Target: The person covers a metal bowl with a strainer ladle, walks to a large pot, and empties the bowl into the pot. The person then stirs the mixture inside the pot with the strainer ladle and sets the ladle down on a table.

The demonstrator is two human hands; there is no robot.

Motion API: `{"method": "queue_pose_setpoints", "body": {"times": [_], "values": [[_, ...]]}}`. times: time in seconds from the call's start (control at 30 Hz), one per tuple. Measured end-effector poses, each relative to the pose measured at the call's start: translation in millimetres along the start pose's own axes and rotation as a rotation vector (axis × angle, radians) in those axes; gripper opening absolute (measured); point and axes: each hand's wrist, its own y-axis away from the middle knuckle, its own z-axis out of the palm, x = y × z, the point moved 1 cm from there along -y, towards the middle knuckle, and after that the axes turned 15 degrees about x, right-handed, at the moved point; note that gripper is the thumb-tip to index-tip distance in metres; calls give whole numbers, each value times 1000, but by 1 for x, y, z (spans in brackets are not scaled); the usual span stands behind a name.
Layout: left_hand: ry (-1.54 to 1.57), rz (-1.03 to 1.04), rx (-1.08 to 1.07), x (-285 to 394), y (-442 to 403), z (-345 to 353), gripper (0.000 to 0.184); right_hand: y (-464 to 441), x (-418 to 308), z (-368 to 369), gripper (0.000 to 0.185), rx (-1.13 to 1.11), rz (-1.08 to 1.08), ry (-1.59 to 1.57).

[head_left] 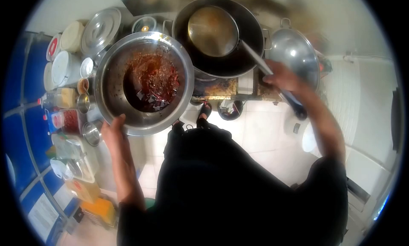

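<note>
My left hand (114, 133) grips the near rim of a wide metal bowl (108, 95), with the thumb over the edge. The bowl is tilted and holds a glossy, dark red, oily mixture (155, 82). My right hand (283, 78) is closed around the long handle of a large round ladle (213, 31). The ladle's wide head is over the mouth of a deep dark pot (204, 67) and looks brownish inside. Whether that is liquid or bare metal I cannot tell. The handle's dark end (300, 113) sticks out past my wrist.
A shiny wok (294, 50) stands right of the pot. Lidded tubs (66, 68), a metal lid (101, 31), small metal cups (91, 133) and bottles crowd the left counter. A bin-like container (230, 109) is on the floor by my feet. Haze blurs the back.
</note>
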Motion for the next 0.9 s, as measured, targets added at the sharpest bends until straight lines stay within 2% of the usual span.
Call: {"method": "queue_pose_setpoints", "body": {"times": [0.03,0.07,0.1,0.17,0.2,0.27,0.3,0.37,0.5,0.57,0.6,0.63,0.67,0.7,0.77,0.8,0.87,0.9], "values": [[-17,11,-2,0,3,1,29,-11,0,-6,56,71,-143,285],[-12,4,9,-2,5,3,29,-29,5,-11,64,187,-419,521],[8,6,28,-3,7,4,29,-49,7,-12,64,177,-427,527],[31,2,56,-3,12,7,29,-87,2,-15,74,325,-788,890],[-1,-8,87,-2,16,8,29,-102,-7,-15,74,317,-796,895],[-24,-20,124,-10,20,6,29,-127,-28,-5,73,309,-779,1190],[-14,-20,134,-18,16,3,30,-141,-32,-1,73,301,-790,1198],[11,-28,161,-27,16,3,31,-170,-36,15,71,306,-872,1366],[26,-49,198,-31,42,4,36,-170,-42,48,75,294,-922,1406],[15,-62,217,-32,49,5,38,-176,-49,43,69,277,-894,1453],[20,-66,222,-37,48,5,38,-185,-52,35,64,226,-830,1365],[53,-35,240,-42,46,3,32,-186,-59,28,60,177,-766,1273],[85,-4,253,-45,44,1,27,-185,-66,16,47,130,-795,1282],[87,-4,254,-44,45,2,27,-179,-85,7,47,130,-797,1283],[84,-54,279,-44,52,5,29,-177,-109,-6,35,-294,-225,1345],[84,-54,282,-46,52,3,29,-186,-108,-11,35,-296,-228,1346],[61,-15,280,-50,51,2,30,-208,-96,-29,18,-547,97,1075],[60,-16,282,-50,53,1,30,-212,-86,-30,18,-550,96,1076]]}}
